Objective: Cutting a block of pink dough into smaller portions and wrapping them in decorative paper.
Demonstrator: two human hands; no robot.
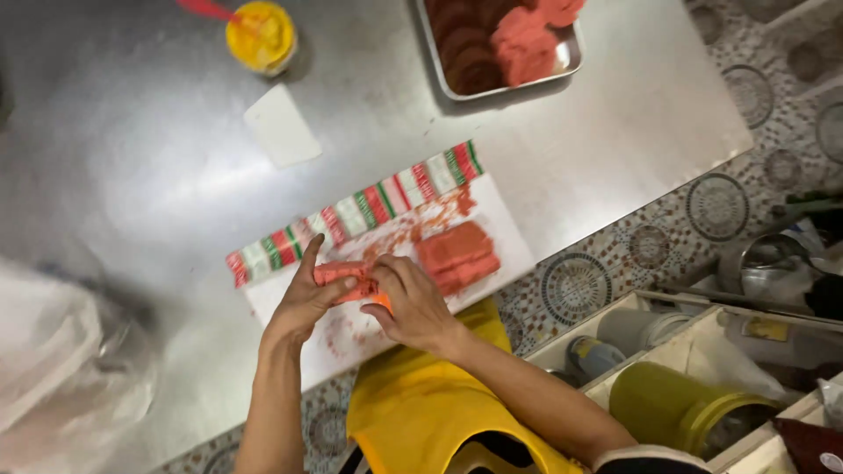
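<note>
Where the clear plastic bag (61, 360) slumps at the far left of the steel table (132, 175), nothing is in reach of you. Your left hand (307, 303) comes next, fingers curled round the left end of a soft pinkish-red block of paste (344, 275); your right hand (413, 307) closes on its right end, so both hands hold it together. The block's long axis runs left to right, between your palms, above the white cutting board (505, 237) with the red, green and white striped edge strip (351, 215). Just right of your grip, touching the board, lies a stacked red slab (457, 254), nearer your right hand.
</note>
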